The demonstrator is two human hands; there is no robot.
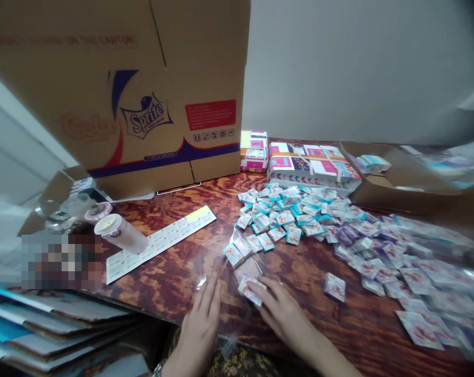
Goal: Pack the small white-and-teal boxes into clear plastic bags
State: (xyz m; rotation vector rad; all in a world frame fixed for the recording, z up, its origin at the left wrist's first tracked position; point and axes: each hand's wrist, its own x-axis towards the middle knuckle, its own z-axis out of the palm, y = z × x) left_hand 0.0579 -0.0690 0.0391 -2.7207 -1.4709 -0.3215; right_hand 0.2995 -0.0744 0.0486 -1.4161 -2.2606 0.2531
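Observation:
A clear plastic bag (pixel 205 267) lies at the table's front edge, with small white boxes (pixel 233 255) at its far end. My left hand (pixel 201 319) lies flat on the bag's left side, fingers stretched forward and holding nothing. My right hand (pixel 280 309) has its fingers on a small white and purple box (pixel 251 289) over the bag. Beyond the hands is a heap of small white and blue boxes (pixel 292 209). White and purple ones (pixel 378 256) spread to the right, and a single box (pixel 335 287) lies apart from them, right of my right hand.
A large carton (pixel 162 89) stands at the back left. A white cup (pixel 121 235) rests by a long label sheet (pixel 174 233). Wrapped packs (pixel 311 165) and an open carton (pixel 397 196) are at the back right. Stacked cardboard (pixel 52 324) is at lower left.

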